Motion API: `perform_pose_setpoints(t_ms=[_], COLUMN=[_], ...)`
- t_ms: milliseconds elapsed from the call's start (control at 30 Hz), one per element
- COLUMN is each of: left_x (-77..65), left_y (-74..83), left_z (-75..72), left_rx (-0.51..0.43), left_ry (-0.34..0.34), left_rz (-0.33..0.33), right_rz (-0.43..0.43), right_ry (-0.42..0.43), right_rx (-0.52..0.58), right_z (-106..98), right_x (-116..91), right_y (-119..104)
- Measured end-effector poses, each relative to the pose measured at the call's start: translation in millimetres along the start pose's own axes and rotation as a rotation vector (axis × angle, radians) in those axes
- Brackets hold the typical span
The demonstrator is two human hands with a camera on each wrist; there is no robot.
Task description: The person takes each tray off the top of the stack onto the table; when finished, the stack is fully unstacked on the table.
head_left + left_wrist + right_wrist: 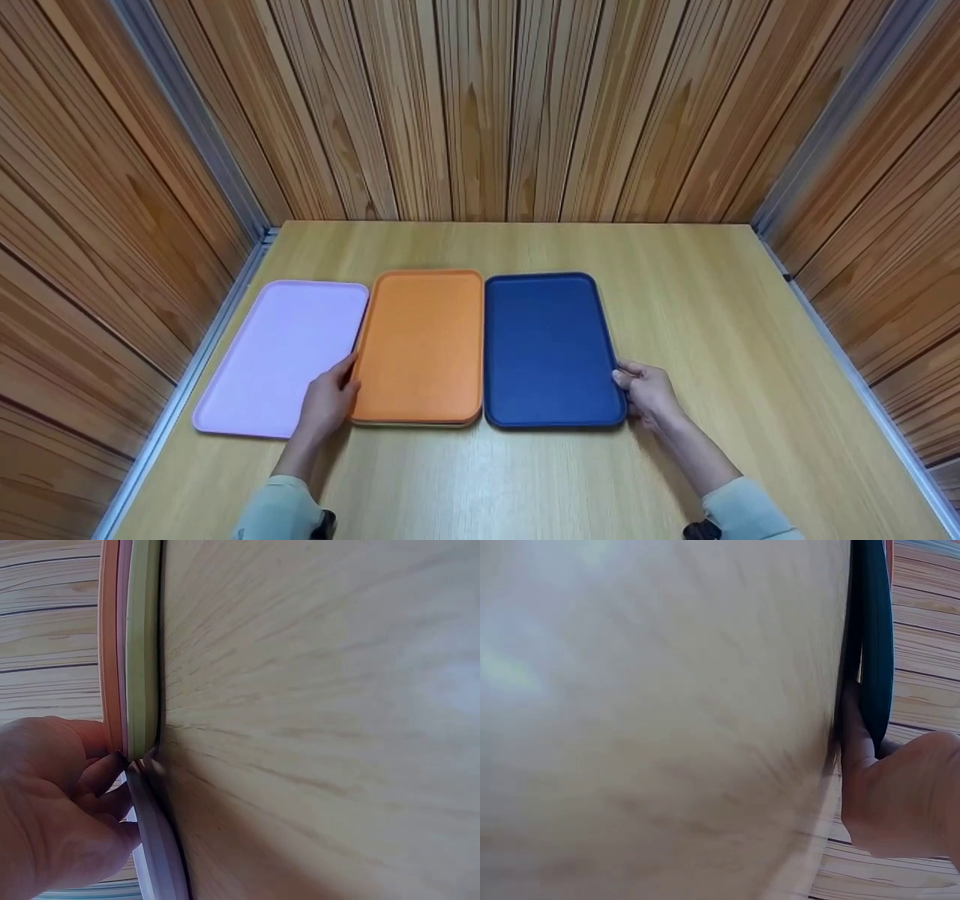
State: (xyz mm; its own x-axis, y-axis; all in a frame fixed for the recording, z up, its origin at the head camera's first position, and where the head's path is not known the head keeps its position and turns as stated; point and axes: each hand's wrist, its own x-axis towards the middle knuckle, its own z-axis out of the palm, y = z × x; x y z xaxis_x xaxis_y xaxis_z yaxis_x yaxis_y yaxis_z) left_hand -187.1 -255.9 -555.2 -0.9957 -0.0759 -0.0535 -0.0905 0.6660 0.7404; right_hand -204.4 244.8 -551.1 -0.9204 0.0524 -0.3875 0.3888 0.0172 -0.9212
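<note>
1. Head view: three rectangular trays lie in a row on the desk (pixel 510 487): the lilac tray (pixel 277 360) on the person's left, the orange tray (pixel 420 345) in the middle, the blue tray (pixel 551 349) on the right. The left hand (pixel 328 401) sits where the lilac and orange trays meet and hides the lilac one's near right corner. The right hand (pixel 651 394) has its grip clamped on the blue tray's right rim, toward the near corner.

2. Left wrist view: the orange tray tops a pile, with a pink tray (pixel 124 630) and a pale green tray (pixel 144 652) beneath it. The fingers touch the pile's side and reach into the gap beside the lilac edge; whether this grip is clamped or merely resting cannot be told.

3. Right wrist view: one finger runs between the blue tray and the desk while another shows at the upper side, pinching the rim. The trays look thin, stiff and light, probably smooth plastic that slides easily and is hardly fragile. The raised rim seems the best hold, midway along each long side; stacked trays could slip on one another.
</note>
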Motion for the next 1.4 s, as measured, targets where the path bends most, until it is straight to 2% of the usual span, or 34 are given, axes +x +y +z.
perform_pose_setpoints(t_ms=[200, 367, 467, 600, 700, 1133, 1267, 1400], left_x=[1.0, 1.4, 0.6, 0.6, 1.0, 0.0, -1.3, -2.9], left_y=[-1.2, -1.5, -1.6, -1.2, -1.1, -2.8, -1.1, 1.4], left_z=[-0.3, 1.5, 2.1, 2.2, 2.2, 2.4, 3.1, 3.3], left_rx=[0.004, 0.018, 0.001, -0.012, -0.014, -0.007, 0.010, 0.024], left_ry=[0.007, 0.028, 0.016, 0.006, 0.003, 0.011, 0.030, 0.040], left_rz=[0.001, 0.018, 0.009, -0.004, -0.008, 0.000, 0.019, 0.022], right_rz=[-0.029, -0.061, -0.083, -0.152, -0.194, -0.152, -0.146, -0.229], right_ry=[-0.021, 0.026, 0.048, 0.050, 0.038, 0.024, 0.076, 0.181], right_rx=[-0.090, -0.159, -0.250, -0.428, -0.516, -0.475, -0.404, -0.369], right_z=[0.2, 1.1, 0.7, -0.3, -1.2, -3.5, -4.0, -2.5], right_x=[-2.6, -4.0, -3.4, -2.3, -1.6, 0.5, 0.4, -0.1], right_y=[-2.1, -4.8, -5.6, -5.4, -5.6, -10.1, -11.7, -15.3])
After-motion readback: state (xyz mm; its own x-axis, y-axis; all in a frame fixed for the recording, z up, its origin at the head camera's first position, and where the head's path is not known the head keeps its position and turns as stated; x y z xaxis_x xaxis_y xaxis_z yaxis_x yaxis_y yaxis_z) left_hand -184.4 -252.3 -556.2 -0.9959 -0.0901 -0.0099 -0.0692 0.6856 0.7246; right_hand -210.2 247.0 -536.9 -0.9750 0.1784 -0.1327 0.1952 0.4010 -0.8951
